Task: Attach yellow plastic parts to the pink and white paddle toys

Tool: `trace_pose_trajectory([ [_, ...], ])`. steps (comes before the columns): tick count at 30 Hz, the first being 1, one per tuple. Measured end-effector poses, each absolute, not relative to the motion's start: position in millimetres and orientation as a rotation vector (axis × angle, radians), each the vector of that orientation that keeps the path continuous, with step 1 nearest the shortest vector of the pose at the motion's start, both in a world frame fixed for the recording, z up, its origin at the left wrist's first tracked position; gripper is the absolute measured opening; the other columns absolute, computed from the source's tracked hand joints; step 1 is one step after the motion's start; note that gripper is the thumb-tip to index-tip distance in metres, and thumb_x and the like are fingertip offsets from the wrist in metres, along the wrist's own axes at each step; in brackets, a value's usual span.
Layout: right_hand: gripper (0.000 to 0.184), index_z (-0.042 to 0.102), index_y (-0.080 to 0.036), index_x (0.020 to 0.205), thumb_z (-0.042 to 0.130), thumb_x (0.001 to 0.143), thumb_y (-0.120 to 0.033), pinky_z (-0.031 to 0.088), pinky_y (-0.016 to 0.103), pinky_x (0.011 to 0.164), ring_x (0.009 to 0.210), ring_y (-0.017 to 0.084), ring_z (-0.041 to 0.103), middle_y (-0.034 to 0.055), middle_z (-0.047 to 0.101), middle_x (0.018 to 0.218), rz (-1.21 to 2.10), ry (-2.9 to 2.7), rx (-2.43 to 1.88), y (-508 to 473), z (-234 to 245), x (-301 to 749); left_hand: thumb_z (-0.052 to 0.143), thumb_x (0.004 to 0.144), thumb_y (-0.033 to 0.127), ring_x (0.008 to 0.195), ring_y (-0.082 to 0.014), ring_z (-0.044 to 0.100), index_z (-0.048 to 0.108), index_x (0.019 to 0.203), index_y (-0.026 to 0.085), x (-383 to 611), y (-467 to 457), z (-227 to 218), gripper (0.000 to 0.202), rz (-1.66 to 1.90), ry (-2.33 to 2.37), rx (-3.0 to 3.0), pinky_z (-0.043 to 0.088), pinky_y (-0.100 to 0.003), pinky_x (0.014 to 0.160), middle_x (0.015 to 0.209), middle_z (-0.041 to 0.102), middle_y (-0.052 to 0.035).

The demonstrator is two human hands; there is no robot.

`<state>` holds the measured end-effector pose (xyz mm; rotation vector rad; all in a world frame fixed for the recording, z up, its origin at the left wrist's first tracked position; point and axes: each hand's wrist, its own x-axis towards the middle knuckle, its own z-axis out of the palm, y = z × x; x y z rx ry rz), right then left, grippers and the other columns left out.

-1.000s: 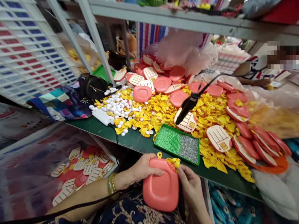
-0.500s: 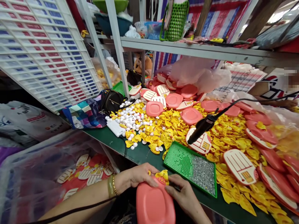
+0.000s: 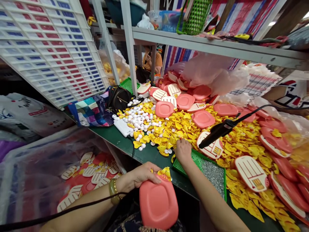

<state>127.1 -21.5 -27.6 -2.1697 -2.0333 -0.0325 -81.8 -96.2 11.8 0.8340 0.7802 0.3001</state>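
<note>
My left hand (image 3: 146, 174) grips the top of a pink plastic toy panel (image 3: 158, 203). The panel is held upright above my lap, and a yellow moulded piece (image 3: 164, 173) with orange dots sits at its top edge. My right hand (image 3: 183, 149) is stretched out over the near edge of a heap of yellow plastic pieces (image 3: 177, 125). Its fingers are curled down at the pieces, and what they pinch, if anything, is hidden. Beneath that wrist lies a green tray (image 3: 198, 160) with small metal screws (image 3: 212, 175) in its right part.
A black electric screwdriver (image 3: 216, 133) hangs by its cable over the heap. White balls (image 3: 142, 120), a white power bank (image 3: 122, 128) and bags lie leftward. Pink panels (image 3: 184, 101) are piled behind. A plastic-lined bin (image 3: 36, 161) stands low left; a person's arm shows far right.
My right hand has left the panel and moved forward to the yellow heap. My left hand keeps its grip on the panel. The camera view has shifted slightly.
</note>
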Motion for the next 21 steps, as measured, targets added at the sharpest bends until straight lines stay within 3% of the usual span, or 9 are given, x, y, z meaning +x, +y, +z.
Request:
trace_pose_trajectory([
  [3,0.025,0.064,-0.009,0.106,0.061,0.083,-0.018,0.043,0.035,0.084,0.098,0.027,0.058,0.0168,0.064,0.101,0.025,-2.067,-2.138,-28.6,-26.1,136.0,0.081,0.044,0.021,0.058,-0.0144,0.06,0.077,0.076,0.011,-80.2,-91.8,11.6,0.034,0.311,0.8,0.815,0.046,-0.023,0.06,0.071,0.071,-0.0047],
  [6,0.028,0.062,-0.014,0.114,0.047,0.092,-0.02,0.045,0.029,0.086,0.102,0.021,0.059,0.0128,0.062,0.109,0.061,-2.031,-2.13,-46.7,-18.5,161.7,0.081,0.046,0.021,0.06,-0.0146,0.059,0.077,0.076,0.011,-76.5,-84.3,10.0,0.032,0.356,0.812,0.802,0.045,-0.023,0.061,0.071,0.07,-0.0052],
  [11,0.036,0.063,-0.007,0.115,0.036,0.091,-0.012,0.051,0.037,0.074,0.086,0.026,0.065,0.0203,0.059,0.104,0.105,-1.915,-2.31,-91.9,-21.2,198.0,0.08,0.046,0.019,0.056,-0.0132,0.056,0.074,0.07,0.01,-52.7,-74.8,1.3,0.026,0.336,0.79,0.769,0.044,-0.024,0.059,0.067,0.068,-0.0047],
  [13,0.039,0.058,-0.003,0.122,0.039,0.088,-0.008,0.053,0.039,0.069,0.082,0.028,0.066,0.0245,0.057,0.108,0.165,-1.922,-2.345,-103.1,-30.2,199.5,0.079,0.044,0.017,0.054,-0.0123,0.055,0.072,0.065,0.01,-35.6,-74.9,-2.6,0.024,0.308,0.796,0.772,0.042,-0.024,0.057,0.063,0.065,-0.0036],
  [15,0.047,0.051,-0.002,0.131,0.048,0.085,-0.009,0.054,0.038,0.077,0.093,0.029,0.066,0.026,0.054,0.118,0.261,-1.979,-2.301,-108.6,-38.4,199.4,0.079,0.042,0.015,0.053,-0.0125,0.054,0.071,0.063,0.01,-19.6,-77.6,-6.3,0.023,0.278,0.814,0.781,0.042,-0.024,0.057,0.061,0.064,-0.0028],
  [18,0.063,0.044,-0.009,0.14,0.061,0.079,-0.01,0.049,0.029,0.094,0.115,0.025,0.059,0.0213,0.049,0.132,0.411,-2.078,-2.177,-112.2,-43.3,206.6,0.079,0.042,0.015,0.056,-0.0139,0.056,0.073,0.066,0.01,-5.9,-84.3,-11.6,0.026,0.261,0.811,0.784,0.043,-0.025,0.059,0.064,0.066,-0.0036],
  [21,0.064,0.046,-0.019,0.141,0.062,0.08,-0.011,0.045,0.032,0.102,0.125,0.025,0.053,0.0161,0.044,0.142,0.478,-2.15,-2.058,-113.6,-42.8,219.4,0.078,0.044,0.017,0.059,-0.0154,0.059,0.075,0.073,0.01,-4.5,-91.0,-14.1,0.031,0.273,0.795,0.765,0.045,-0.026,0.063,0.07,0.069,-0.0047],
])
